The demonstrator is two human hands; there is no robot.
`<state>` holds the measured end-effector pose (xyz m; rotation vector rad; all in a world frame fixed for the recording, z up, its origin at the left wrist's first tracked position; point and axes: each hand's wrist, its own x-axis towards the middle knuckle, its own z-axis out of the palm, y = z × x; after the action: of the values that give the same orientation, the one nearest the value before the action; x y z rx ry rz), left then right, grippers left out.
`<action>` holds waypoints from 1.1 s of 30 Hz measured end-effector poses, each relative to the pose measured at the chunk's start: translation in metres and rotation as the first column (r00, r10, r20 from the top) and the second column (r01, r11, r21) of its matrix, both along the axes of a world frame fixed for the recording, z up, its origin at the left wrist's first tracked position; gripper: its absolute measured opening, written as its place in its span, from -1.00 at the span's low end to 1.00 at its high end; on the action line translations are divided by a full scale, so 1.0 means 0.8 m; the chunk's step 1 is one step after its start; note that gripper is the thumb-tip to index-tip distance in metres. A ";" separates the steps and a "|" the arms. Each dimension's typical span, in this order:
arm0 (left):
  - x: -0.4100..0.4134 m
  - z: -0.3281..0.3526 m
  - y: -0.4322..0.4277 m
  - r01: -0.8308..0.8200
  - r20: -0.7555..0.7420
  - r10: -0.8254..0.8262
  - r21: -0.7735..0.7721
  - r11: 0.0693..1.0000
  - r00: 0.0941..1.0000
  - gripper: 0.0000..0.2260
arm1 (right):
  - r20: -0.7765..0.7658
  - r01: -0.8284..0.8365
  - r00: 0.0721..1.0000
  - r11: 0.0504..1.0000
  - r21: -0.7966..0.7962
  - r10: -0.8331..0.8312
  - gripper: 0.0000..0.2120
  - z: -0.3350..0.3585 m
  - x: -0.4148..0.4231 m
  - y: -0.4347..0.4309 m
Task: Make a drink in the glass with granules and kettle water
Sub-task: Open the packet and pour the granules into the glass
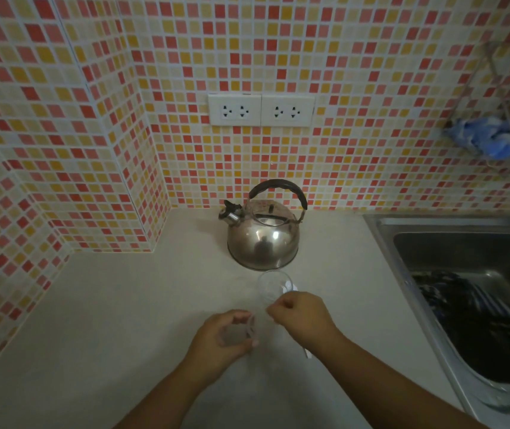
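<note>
A steel kettle (263,239) with a black handle stands on the pale counter near the tiled wall. Just in front of it is a clear empty glass (273,284). Beside the glass lies a white spoon (307,354), mostly hidden under my right wrist. My left hand (222,335) and my right hand (301,317) are close together in front of the glass. Both pinch a small pale sachet (252,328), one hand at each end. Its contents cannot be seen.
A steel sink (383,230) fills the right side, with a dark striped cloth (476,314) in its basin. A wire rack (495,140) with a blue cloth hangs at the upper right. Two white sockets (261,110) are on the wall above the kettle.
</note>
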<state>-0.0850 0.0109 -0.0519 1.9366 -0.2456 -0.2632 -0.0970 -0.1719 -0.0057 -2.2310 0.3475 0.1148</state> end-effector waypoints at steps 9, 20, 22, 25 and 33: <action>0.061 0.049 -0.014 -0.089 0.212 0.060 0.128 0.988 0.975 -0.71 | 0.082 -0.013 0.996 0.988 -0.154 0.026 -0.37 -0.032 0.024 -0.030; 0.112 0.097 -0.055 -0.027 0.417 -0.614 0.840 0.541 0.671 -0.67 | 0.150 0.016 0.989 0.988 -0.155 0.008 -0.34 -0.036 0.028 -0.032; 0.110 0.108 -0.064 -0.060 0.408 -0.714 0.887 0.459 0.568 -0.75 | 0.150 0.021 0.989 0.984 -0.174 0.005 -0.34 -0.036 0.028 -0.035; 0.106 0.120 -0.073 -0.097 0.329 -0.818 0.942 0.323 0.472 -0.70 | 0.155 0.025 0.988 0.982 -0.186 0.004 -0.35 -0.038 0.026 -0.037; 0.110 0.134 -0.086 -0.173 0.215 -0.928 0.970 0.168 0.305 -0.76 | 0.167 0.031 0.986 0.983 -0.183 0.000 -0.41 -0.046 0.029 -0.039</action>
<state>0.0027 -0.0576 0.0556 2.9745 -1.9717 0.3770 -0.0735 -0.2034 -0.0422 -2.4015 0.2939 -0.1166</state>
